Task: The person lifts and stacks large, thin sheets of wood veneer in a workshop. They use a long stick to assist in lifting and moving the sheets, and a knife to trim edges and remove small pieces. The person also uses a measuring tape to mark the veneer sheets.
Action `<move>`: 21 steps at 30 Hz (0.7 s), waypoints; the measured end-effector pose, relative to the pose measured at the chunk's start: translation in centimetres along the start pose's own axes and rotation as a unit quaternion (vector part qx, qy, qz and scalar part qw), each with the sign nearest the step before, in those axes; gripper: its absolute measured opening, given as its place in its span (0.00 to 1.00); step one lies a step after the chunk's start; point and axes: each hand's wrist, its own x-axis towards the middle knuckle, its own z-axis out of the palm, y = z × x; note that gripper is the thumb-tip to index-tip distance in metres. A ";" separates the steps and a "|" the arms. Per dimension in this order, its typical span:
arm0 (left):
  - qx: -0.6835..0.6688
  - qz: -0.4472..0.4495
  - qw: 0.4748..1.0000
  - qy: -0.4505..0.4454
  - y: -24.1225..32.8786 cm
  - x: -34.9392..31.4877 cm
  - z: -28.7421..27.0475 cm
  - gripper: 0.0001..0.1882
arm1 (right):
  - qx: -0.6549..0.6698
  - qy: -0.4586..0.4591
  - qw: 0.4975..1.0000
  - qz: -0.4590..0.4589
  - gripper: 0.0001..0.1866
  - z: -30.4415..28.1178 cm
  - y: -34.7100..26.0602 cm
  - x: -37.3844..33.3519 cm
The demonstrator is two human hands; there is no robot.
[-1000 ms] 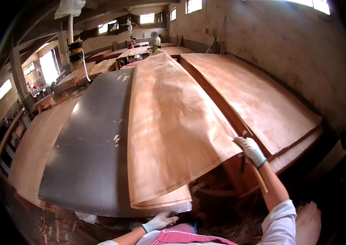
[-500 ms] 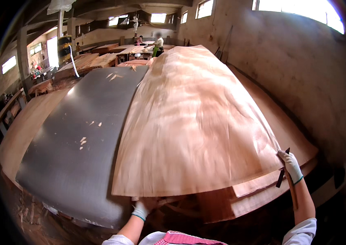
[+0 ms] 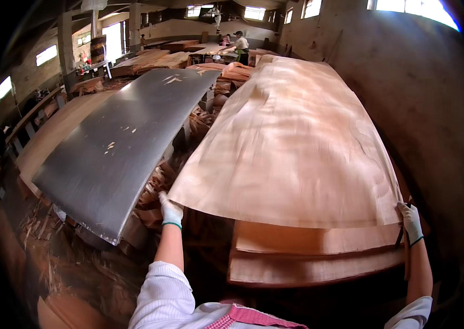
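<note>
1. Left hand (image 3: 170, 211), gloved: grip clamping the veneer sheet's (image 3: 297, 142) near-left corner, at 7 o'clock.
2. Right hand (image 3: 410, 222), gloved: grip clamping the near-right corner, at 4 o'clock.
3. Sheet: hanging raised over the veneer stack (image 3: 314, 257).
4. Grey plate (image 3: 122, 148): lying at 10 o'clock.
</note>
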 end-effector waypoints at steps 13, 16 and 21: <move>0.224 0.204 0.952 -0.042 -9.6 -11.0 17.7 0.16 | -0.095 0.033 0.993 -0.066 0.08 -11.4 10.7 11.4; 0.243 0.225 0.938 -0.098 -10.7 -14.9 20.5 0.17 | -0.091 0.012 0.995 -0.048 0.08 -13.4 13.1 13.8; 0.278 0.199 0.934 -0.103 -12.9 -23.3 21.5 0.19 | -0.208 0.054 0.974 -0.072 0.08 -16.5 16.2 14.9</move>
